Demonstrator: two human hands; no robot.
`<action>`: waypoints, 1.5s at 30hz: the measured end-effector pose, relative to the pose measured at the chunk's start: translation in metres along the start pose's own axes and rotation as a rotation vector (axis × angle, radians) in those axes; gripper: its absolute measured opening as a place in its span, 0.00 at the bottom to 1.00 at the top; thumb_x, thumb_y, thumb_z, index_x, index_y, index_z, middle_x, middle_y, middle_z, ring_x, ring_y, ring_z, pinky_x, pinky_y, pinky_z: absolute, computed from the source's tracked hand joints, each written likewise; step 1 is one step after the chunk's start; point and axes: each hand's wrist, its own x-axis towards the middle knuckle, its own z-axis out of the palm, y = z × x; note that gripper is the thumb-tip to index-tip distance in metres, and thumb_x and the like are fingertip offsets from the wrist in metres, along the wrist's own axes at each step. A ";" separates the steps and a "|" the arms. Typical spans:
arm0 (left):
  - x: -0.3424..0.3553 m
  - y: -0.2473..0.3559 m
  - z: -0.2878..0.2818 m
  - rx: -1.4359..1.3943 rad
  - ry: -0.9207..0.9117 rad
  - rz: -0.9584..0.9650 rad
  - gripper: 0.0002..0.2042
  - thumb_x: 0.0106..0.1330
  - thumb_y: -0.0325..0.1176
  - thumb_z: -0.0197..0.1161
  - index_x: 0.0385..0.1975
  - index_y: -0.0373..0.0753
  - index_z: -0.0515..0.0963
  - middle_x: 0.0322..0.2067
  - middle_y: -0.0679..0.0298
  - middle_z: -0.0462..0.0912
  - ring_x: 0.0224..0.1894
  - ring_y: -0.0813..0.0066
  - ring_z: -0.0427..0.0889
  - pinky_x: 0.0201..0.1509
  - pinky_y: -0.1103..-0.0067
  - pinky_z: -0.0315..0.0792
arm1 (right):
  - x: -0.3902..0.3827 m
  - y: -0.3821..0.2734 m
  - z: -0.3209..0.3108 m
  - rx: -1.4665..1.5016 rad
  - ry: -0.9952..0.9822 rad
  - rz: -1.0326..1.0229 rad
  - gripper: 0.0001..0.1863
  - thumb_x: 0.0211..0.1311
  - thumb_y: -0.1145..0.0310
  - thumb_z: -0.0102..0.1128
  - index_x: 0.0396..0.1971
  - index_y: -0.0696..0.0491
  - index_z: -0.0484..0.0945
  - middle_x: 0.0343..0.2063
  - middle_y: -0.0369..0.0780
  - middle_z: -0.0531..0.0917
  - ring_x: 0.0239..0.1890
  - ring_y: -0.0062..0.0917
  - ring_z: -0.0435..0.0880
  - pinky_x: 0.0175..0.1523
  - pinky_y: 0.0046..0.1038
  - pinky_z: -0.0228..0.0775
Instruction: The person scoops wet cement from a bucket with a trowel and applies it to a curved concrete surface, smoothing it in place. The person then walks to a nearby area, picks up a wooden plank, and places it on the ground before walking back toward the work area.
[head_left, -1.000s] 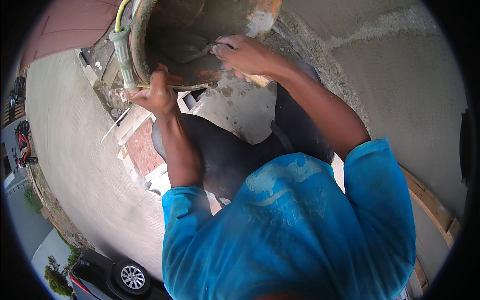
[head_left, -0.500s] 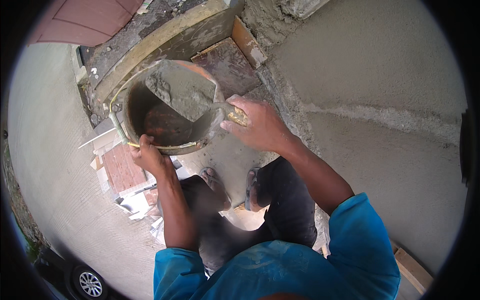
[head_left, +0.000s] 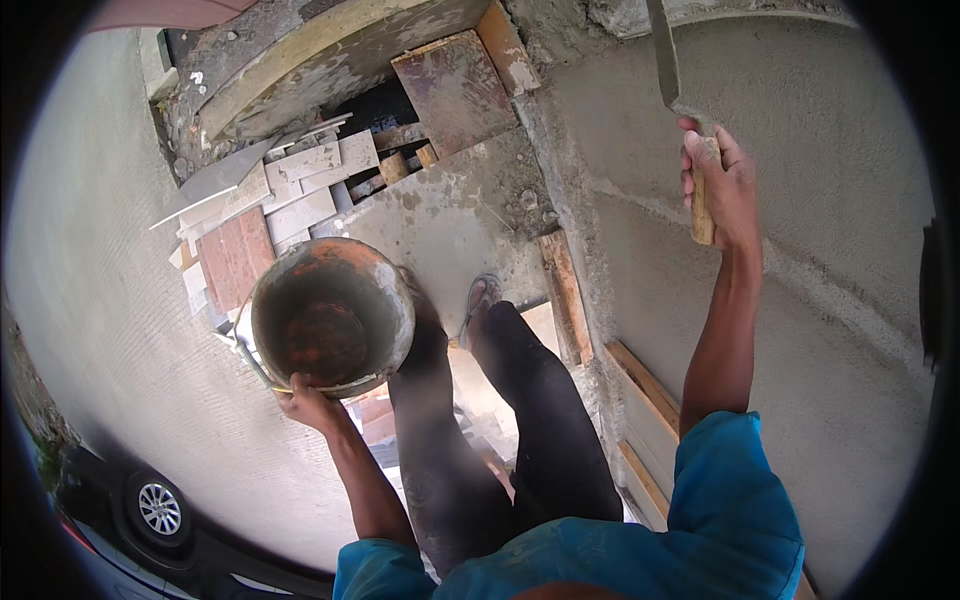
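Observation:
My left hand [head_left: 312,402] grips the near rim of a bucket [head_left: 385,335], which tilts so that its inside faces me. Thin mortar residue and reddish stains coat the bucket's inside, and its wire handle hangs at the left. Out to the right, my right hand [head_left: 728,185] is closed around the wooden handle of a trowel [head_left: 665,55]. The trowel's blade points away from me, over a grey plastered surface [head_left: 830,130]. Mortar at the blade's far end cannot be made out.
Stacked tile offcuts [head_left: 300,190] lie beyond the bucket, near a stained board [head_left: 455,95] and a curved concrete edge [head_left: 290,75]. Wooden planks [head_left: 568,295] run along the plastered surface's edge. A dark car [head_left: 150,520] stands at lower left. My feet are on a concrete slab [head_left: 440,220].
My right hand has swung away from the bucket to the right with the trowel. The bucket has come down and nearer, and the mortar seen at its mouth no longer shows there.

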 end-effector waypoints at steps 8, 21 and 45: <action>-0.029 0.055 -0.032 0.082 0.003 -0.113 0.16 0.46 0.17 0.50 0.38 0.30 0.73 0.32 0.64 0.75 0.28 0.78 0.72 0.31 0.82 0.69 | -0.023 0.131 0.084 -0.487 -0.162 0.014 0.33 0.56 0.50 0.64 0.56 0.56 0.73 0.53 0.50 0.78 0.58 0.41 0.76 0.61 0.36 0.67; -0.036 0.041 -0.004 0.189 0.024 -0.067 0.20 0.45 0.21 0.51 0.42 0.27 0.72 0.38 0.58 0.76 0.35 0.70 0.76 0.39 0.75 0.75 | 0.219 0.186 0.204 -0.310 -0.060 0.088 0.32 0.58 0.47 0.57 0.60 0.48 0.72 0.57 0.47 0.76 0.60 0.41 0.74 0.63 0.39 0.65; -0.065 0.051 0.018 0.150 0.014 -0.101 0.26 0.43 0.22 0.54 0.48 0.27 0.71 0.41 0.56 0.76 0.39 0.67 0.77 0.44 0.73 0.75 | 0.176 0.204 0.125 -0.444 0.209 0.028 0.29 0.55 0.48 0.60 0.53 0.50 0.78 0.50 0.46 0.81 0.53 0.41 0.79 0.58 0.38 0.69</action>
